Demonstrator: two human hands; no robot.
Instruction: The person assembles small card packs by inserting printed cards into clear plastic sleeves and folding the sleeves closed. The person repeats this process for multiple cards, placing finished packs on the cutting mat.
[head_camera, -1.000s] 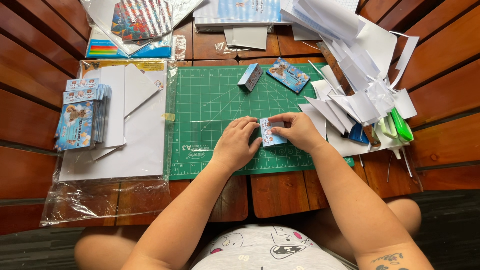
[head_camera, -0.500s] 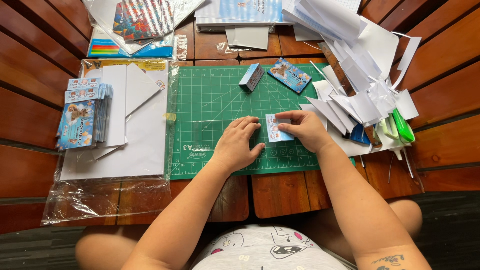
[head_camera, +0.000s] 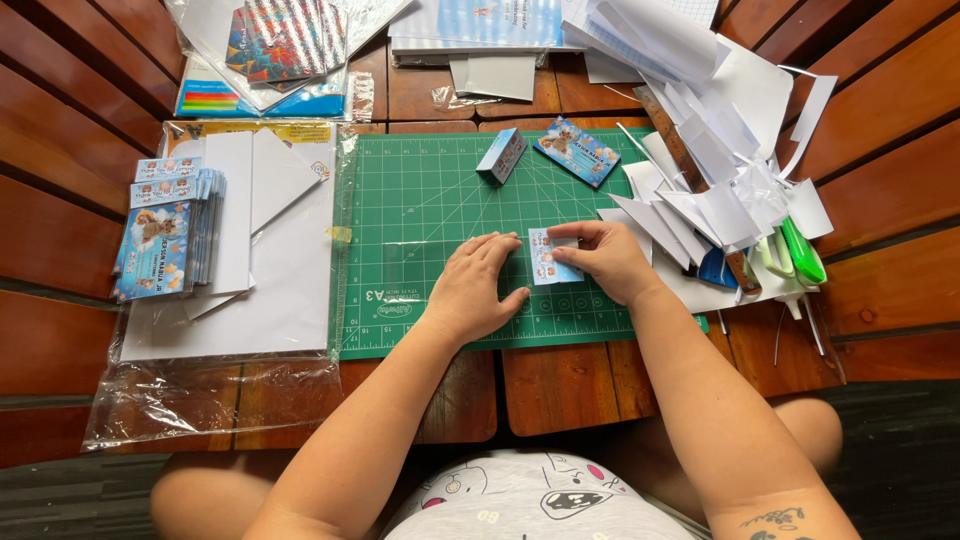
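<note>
Both hands have slid a little far on the green cutting mat (head_camera: 430, 200). Right hand (head_camera: 610, 262) pinches the small blue-and-white printed card (head_camera: 548, 258), hiding its right edge. Left hand (head_camera: 478, 288) lies flat and open just beside it.

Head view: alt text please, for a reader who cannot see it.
Both hands, left and right, press a small printed paper card onto a green cutting mat on a slatted wooden table. White paper offcuts lie right, a stack of printed cards left.
</note>
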